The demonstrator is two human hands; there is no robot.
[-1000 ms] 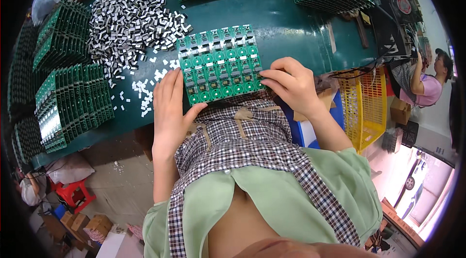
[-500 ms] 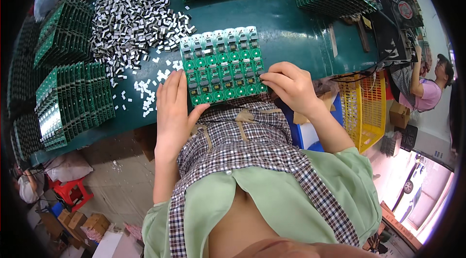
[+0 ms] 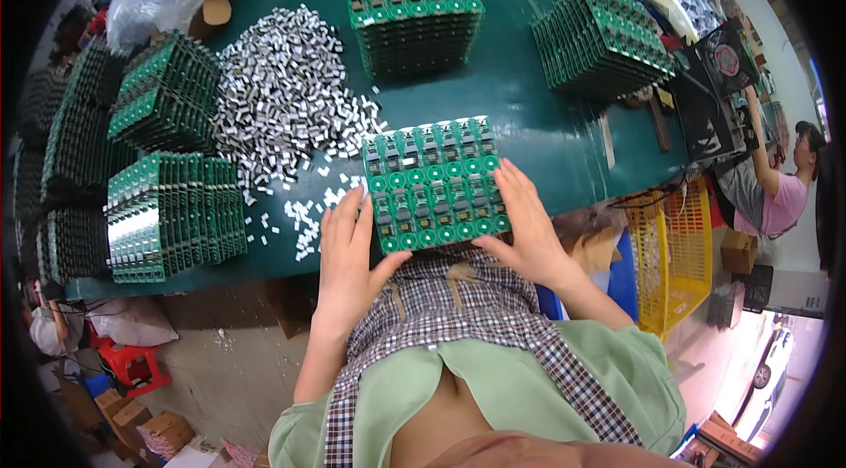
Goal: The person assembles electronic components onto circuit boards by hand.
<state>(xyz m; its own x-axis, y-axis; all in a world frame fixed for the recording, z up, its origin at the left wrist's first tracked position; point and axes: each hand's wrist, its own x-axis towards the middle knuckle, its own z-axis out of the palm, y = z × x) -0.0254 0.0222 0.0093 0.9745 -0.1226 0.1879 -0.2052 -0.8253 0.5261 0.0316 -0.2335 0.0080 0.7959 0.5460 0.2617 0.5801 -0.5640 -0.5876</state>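
I hold a green circuit board panel [image 3: 436, 184] a little below the middle of the frame, at the near edge of the dark green table [image 3: 546, 133]. My left hand [image 3: 345, 258] is flat beside its left edge, fingers stretched out and together, the thumb going under the lower left corner. My right hand [image 3: 526, 226] lies along the right edge, fingers straight and pressed to the side of the panel, the thumb under its lower edge. So both hands are open and flat and press the panel between them, not closed around it. The panel shows rows of small grey parts and round pads.

To the left of it, toward the upper left, there is a heap of small silver parts [image 3: 282, 102], some scattered near my left hand. Stacks of green boards [image 3: 176, 212] stand at the left, one more stack [image 3: 414, 10] at the top centre and another stack [image 3: 604, 40] at the upper right. A yellow basket [image 3: 670, 256] is at the right, below the table edge.
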